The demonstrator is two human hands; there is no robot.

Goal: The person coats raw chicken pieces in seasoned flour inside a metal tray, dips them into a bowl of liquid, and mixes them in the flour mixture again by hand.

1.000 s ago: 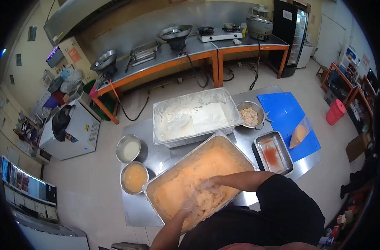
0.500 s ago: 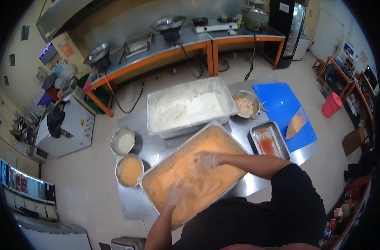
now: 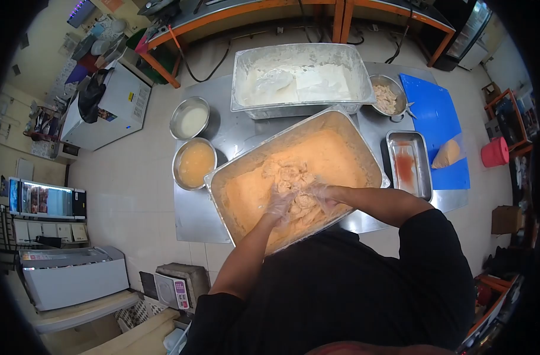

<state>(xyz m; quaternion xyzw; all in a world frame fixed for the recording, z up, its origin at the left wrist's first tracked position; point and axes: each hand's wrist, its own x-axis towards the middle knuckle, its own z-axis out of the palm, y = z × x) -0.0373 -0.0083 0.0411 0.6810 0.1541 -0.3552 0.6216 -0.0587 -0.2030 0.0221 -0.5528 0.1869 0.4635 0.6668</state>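
A metal pan [image 3: 228, 229] of orange, flour-like powder [image 3: 341, 151] sits at a slant in front of me. Lumpy pieces coated in the powder [image 3: 290, 177] are heaped in its middle. Both my hands wear clear plastic gloves. My left hand [image 3: 279, 204] cups the near left side of the heap, its fingertips partly covered. From the right, my right hand [image 3: 326, 196] closes around the same coated pieces, its fingers bent inward. What the pieces are under the coating cannot be made out.
Behind stands a deep pan [image 3: 364, 97] of white flour. Left are a bowl of pale liquid [image 3: 191, 120] and a bowl of orange liquid [image 3: 196, 165]. Right are a pot of pale pieces [image 3: 386, 99], a red-stained tray [image 3: 407, 165], and a powder bag [image 3: 447, 155] on a blue board [image 3: 426, 106].
My hands have come closer together around the pieces, which now show as a clear heap. Earlier they were apart and blurred in the powder. My view has tilted downward.
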